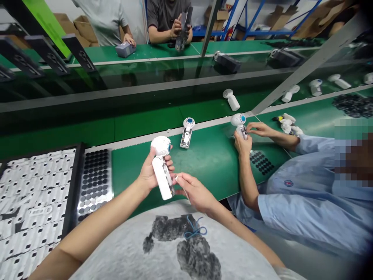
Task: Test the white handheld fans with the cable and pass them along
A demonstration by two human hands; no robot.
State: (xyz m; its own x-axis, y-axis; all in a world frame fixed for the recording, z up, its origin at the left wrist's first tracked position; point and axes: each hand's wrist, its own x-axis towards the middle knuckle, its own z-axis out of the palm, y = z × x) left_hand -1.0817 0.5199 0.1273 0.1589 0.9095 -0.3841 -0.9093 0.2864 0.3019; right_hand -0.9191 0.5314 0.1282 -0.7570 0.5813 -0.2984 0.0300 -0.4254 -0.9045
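In my left hand (148,171) is a white round-headed device (163,179), which looks like a small camera unit. It is held tilted, its smooth back toward me and a bit of blue at the head's right edge. My right hand (196,190) is close beside the device's right side, thumb and fingers pinched on something small that I cannot make out. A second such device (186,134) lies on the green bench just beyond, its blue round face up and its body open, showing the inner parts.
At left are a black-edged tray (70,194) of white parts and a sheet of round black pads (94,179). On the right, a co-worker's hands (244,144) work on a similar device. More devices (231,100) lie on the dark green belt beyond a pale rail. A slanted post (291,74) stands right.
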